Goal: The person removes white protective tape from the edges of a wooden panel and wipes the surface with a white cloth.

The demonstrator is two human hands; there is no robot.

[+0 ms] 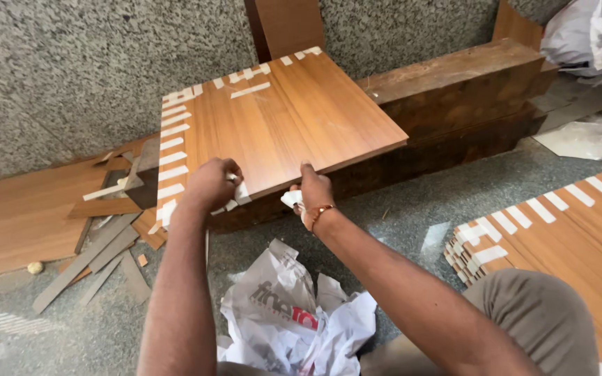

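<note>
A brown wood-grain laminate board [280, 118] lies tilted on a dark wooden beam [454, 97], with strips of white masking tape [173, 143] along its left and far edges. My left hand [210, 184] grips the board's near left edge, fingers curled on a piece of tape there. My right hand [313, 189] rests at the near edge further right, thumb up against the board and a small white wad of tape held under the fingers. A beaded bracelet sits on that wrist.
A second taped laminate board [566, 230] lies at the right by my knee. Crumpled white plastic bags [294, 320] sit on the grey speckled floor in front of me. Loose laminate strips and offcuts [99, 257] are scattered at left, next to a flat brown sheet [15, 216].
</note>
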